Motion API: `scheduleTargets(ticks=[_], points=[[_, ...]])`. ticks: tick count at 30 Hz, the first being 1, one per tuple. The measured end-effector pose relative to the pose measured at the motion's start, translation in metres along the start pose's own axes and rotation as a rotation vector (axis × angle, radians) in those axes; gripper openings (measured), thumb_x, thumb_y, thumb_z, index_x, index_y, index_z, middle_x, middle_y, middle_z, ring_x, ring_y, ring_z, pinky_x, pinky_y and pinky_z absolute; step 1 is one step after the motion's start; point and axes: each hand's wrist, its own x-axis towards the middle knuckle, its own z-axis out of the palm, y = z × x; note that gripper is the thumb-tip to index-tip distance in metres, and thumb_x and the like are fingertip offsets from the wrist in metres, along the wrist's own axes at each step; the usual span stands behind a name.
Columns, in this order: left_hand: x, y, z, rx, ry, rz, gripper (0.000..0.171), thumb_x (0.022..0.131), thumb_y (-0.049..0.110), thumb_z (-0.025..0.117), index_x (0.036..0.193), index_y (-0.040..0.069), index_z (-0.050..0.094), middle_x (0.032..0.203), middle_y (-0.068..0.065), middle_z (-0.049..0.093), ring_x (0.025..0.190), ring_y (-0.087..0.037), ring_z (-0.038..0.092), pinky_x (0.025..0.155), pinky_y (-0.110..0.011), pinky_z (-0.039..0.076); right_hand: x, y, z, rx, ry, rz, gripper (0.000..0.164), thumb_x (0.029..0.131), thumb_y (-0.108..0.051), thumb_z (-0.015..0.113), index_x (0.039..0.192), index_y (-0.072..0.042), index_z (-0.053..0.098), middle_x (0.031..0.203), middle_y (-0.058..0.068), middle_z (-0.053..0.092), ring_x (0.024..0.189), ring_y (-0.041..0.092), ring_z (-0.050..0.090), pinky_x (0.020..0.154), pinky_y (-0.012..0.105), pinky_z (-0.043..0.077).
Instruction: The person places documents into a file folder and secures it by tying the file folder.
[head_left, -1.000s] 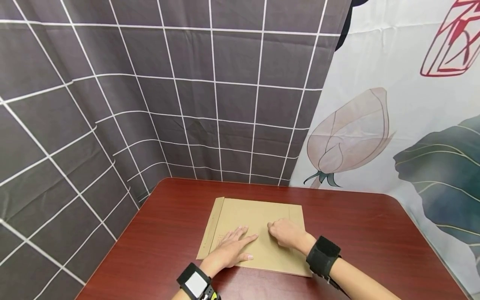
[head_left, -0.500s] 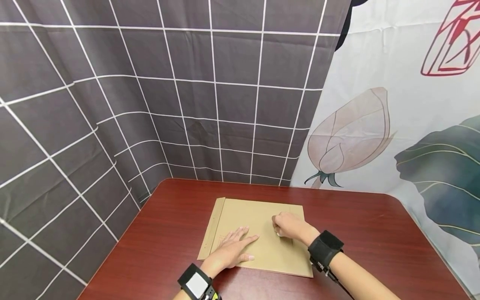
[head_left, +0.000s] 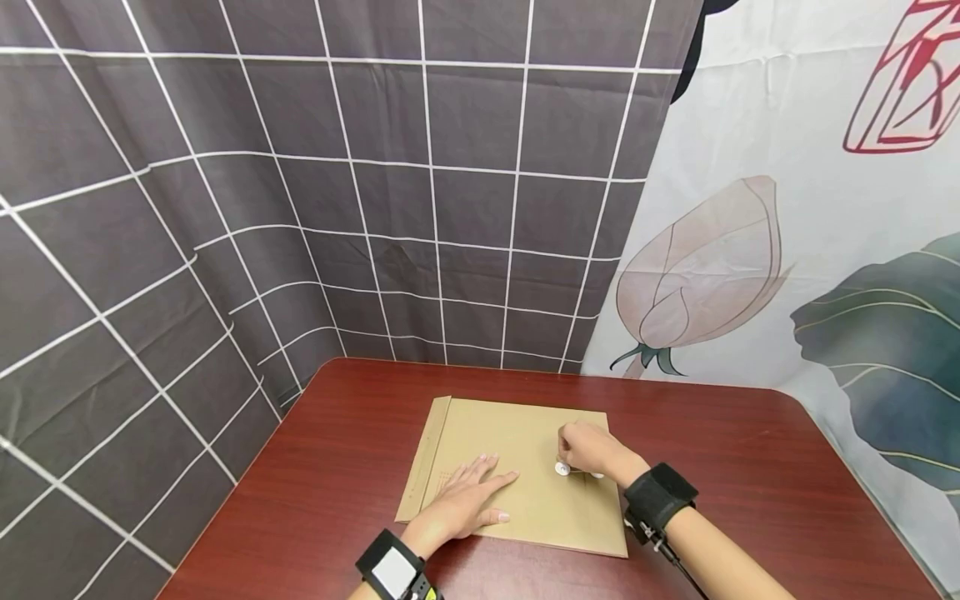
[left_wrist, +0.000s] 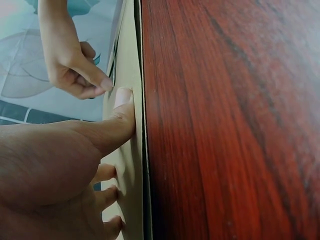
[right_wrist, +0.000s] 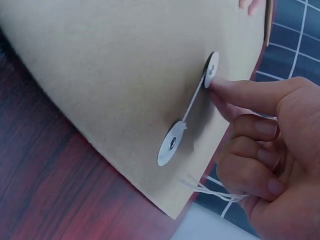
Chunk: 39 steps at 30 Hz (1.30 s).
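Observation:
A tan kraft paper string-tie envelope (head_left: 517,421) lies flat on the table. My left hand (head_left: 459,500) rests on its near left part, fingers spread; the left wrist view shows the thumb (left_wrist: 122,107) near the edge. Over the envelope's right part, my right hand (head_left: 588,448) has curled fingers and holds white string (right_wrist: 217,192), whose loose strands show below its fingers. In the right wrist view, a taut stretch of string (right_wrist: 193,102) joins two white discs, a lower disc (right_wrist: 171,144) and an upper disc (right_wrist: 212,70). Thumb and index finger meet at the upper disc.
The envelope sits on a dark red wood-grain table (head_left: 337,450). Behind and to the left hangs a grey curtain (head_left: 390,200) with white grid lines. A white cloth (head_left: 720,117) with a flower print hangs at the right. Both wrists wear black straps.
My right hand has shifted right and slightly away across the envelope, so that a white disc now shows beside it. The left hand has stayed in place.

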Motion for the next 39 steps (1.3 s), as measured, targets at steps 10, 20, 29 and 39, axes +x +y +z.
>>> scheduleTargets(ticks=[10, 20, 29, 39], points=[[0.000, -0.002, -0.002, -0.025, 0.008, 0.013, 0.060, 0.090, 0.043, 0.058, 0.146, 0.030, 0.041, 0.154, -0.012, 0.026, 0.141, -0.029, 0.021, 0.110, -0.049, 0.019, -0.008, 0.000, -0.015, 0.214, -0.079, 0.127, 0.034, 0.073, 0.003, 0.062, 0.051, -0.015, 0.044, 0.049, -0.011, 0.029, 0.047, 0.007, 0.027, 0.048, 0.023, 0.025], [0.001, 0.000, -0.002, -0.035, 0.005, 0.005, 0.060, 0.090, 0.042, 0.058, 0.146, 0.031, 0.040, 0.154, -0.011, 0.025, 0.142, -0.027, 0.019, 0.111, -0.049, 0.018, -0.009, -0.002, -0.015, 0.255, -0.121, 0.253, 0.034, 0.070, 0.003, 0.059, 0.047, -0.015, 0.042, 0.045, -0.013, 0.026, 0.044, 0.007, 0.027, 0.045, 0.022, 0.022], [0.000, -0.002, 0.001, -0.031, 0.008, 0.009, 0.060, 0.090, 0.043, 0.059, 0.145, 0.030, 0.041, 0.153, -0.011, 0.027, 0.141, -0.028, 0.020, 0.110, -0.049, 0.019, -0.018, -0.038, -0.008, -0.129, -0.084, 0.038, 0.024, 0.070, 0.007, 0.070, 0.065, -0.007, 0.051, 0.061, 0.003, 0.049, 0.058, 0.018, 0.049, 0.054, 0.033, 0.044], [0.001, -0.002, 0.000, -0.033, 0.014, 0.015, 0.059, 0.090, 0.043, 0.059, 0.145, 0.029, 0.042, 0.153, -0.012, 0.027, 0.141, -0.029, 0.021, 0.110, -0.049, 0.019, -0.031, -0.067, 0.009, -0.657, 0.154, -0.185, 0.020, 0.067, -0.006, 0.077, 0.064, -0.011, 0.058, 0.061, 0.002, 0.054, 0.056, 0.017, 0.057, 0.049, 0.029, 0.049]])
